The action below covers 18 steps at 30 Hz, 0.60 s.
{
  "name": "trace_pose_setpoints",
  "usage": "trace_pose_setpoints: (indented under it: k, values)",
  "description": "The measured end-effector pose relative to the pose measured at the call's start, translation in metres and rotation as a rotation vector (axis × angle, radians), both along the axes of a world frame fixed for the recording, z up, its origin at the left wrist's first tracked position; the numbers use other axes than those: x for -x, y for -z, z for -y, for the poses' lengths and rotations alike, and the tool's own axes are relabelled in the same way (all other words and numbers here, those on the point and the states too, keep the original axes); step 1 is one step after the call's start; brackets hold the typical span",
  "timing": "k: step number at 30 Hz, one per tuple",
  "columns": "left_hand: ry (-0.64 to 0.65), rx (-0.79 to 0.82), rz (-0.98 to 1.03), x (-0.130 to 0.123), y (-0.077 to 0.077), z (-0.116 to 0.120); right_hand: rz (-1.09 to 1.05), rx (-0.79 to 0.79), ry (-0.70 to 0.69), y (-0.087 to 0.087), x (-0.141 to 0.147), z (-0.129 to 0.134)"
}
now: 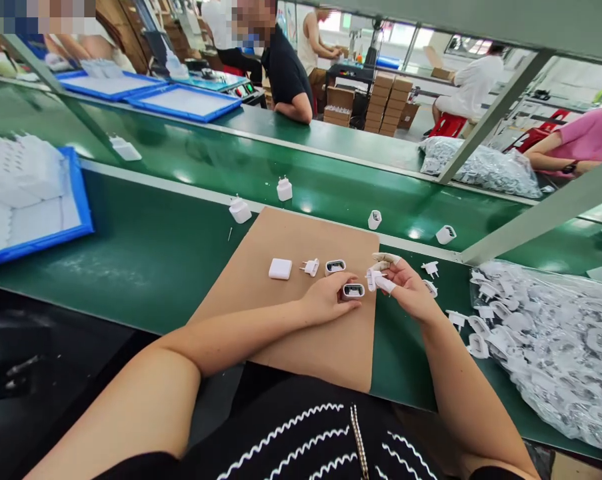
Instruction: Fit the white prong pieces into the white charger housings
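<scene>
My left hand (327, 297) is closed around a white charger housing (353, 291), its hollow end facing up. In my right hand (405, 287), whose fingertips wear pale covers, is a white plug cap (371, 279) with pins, pinched just right of that housing and apart from it. Another open charger housing (335, 267) stands right behind my left hand. Farther left on the brown cardboard sheet (291, 333) lie a loose plug cap (311, 267) with two pins and a closed white charger block (280, 269).
A clear bag of plug caps (555, 353) spreads on the right, several caps loose beside it. A blue tray (83, 193) of chargers is at left. Chargers (284, 189) stand on the green belt (195, 177) beyond a metal rail. Slanted posts (505, 107) rise at right. Several people work behind.
</scene>
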<state>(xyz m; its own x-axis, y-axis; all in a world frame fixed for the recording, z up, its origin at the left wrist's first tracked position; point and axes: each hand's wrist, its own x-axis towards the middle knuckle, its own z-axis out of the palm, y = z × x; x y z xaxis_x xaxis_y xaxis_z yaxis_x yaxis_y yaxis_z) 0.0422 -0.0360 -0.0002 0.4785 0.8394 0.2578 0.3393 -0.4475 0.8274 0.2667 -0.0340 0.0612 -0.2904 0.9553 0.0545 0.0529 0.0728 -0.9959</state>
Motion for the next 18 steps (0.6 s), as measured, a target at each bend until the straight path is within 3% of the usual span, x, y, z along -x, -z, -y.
trace_pose_setpoints:
  k: [4,8,13,18]
  values:
    - [0.009,0.052,-0.018,0.003,-0.007,0.002,0.022,0.023,-0.035,-0.010,0.000,0.006]
    - [0.017,0.094,0.016,0.003,-0.009,0.001,0.100,0.012,-0.092,-0.007,0.004,0.009]
    - [0.041,0.100,0.048,0.004,-0.006,-0.002,0.522,-0.382,0.063,0.003,0.015,0.015]
    - [0.068,0.098,0.062,0.005,-0.005,-0.005,0.878,-0.688,-0.049,0.003,0.028,0.020]
